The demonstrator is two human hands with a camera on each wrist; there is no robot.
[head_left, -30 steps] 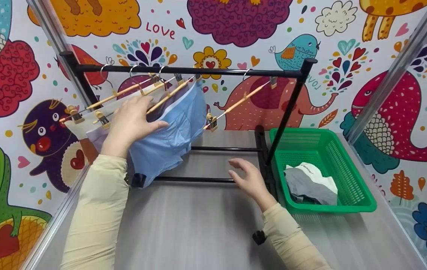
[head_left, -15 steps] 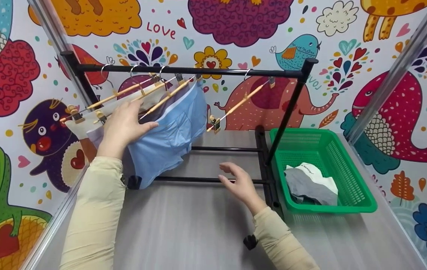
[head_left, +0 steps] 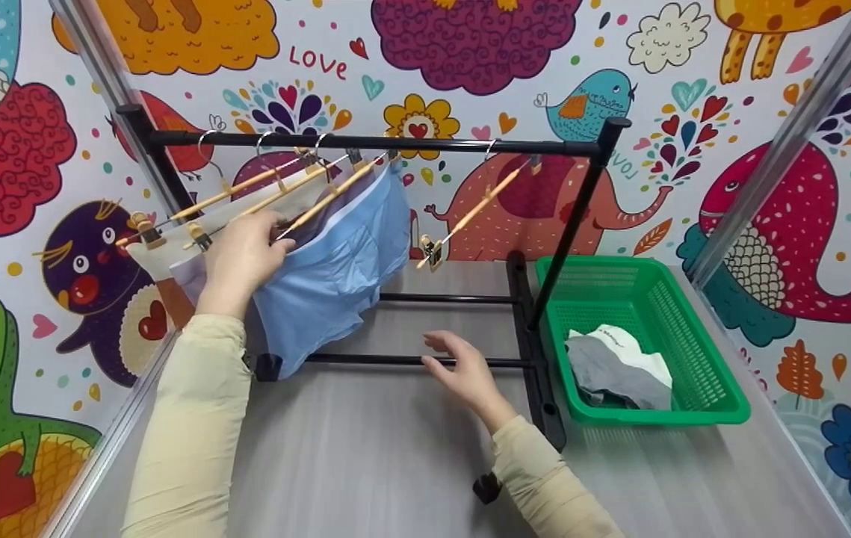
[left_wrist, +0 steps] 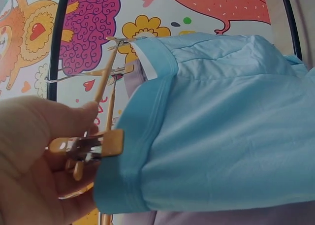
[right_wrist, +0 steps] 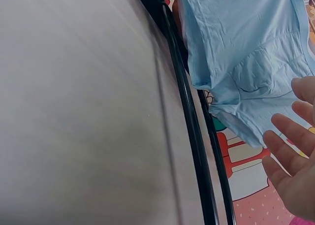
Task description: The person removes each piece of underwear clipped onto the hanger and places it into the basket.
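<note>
Light-blue underpants (head_left: pixel 343 254) hang by their waistband from a wooden clip hanger (head_left: pixel 332 198) on a black rack. My left hand (head_left: pixel 242 258) is at the near end of that hanger. In the left wrist view, its thumb and fingers grip the wooden bar beside a clip (left_wrist: pixel 93 145) that bites the blue waistband. Behind hang a whitish garment (head_left: pixel 163 258) and a pale purple one (head_left: pixel 190 273) on other hangers, partly hidden. My right hand (head_left: pixel 462 373) hovers in front of the rack, holding nothing, with its fingers spread in the right wrist view.
A bare clip hanger (head_left: pixel 481 205) hangs to the right on the black rack bar (head_left: pixel 432 143). The green basket (head_left: pixel 731 407) at the right holds a grey and white garment (head_left: pixel 619 370). Low black rails (head_left: pixel 395 359) cross the grey tabletop (head_left: pixel 365 448).
My left hand has shifted slightly left and down along the hanger end. The right hand has moved left and a little down. The bare hanger has swung slightly.
</note>
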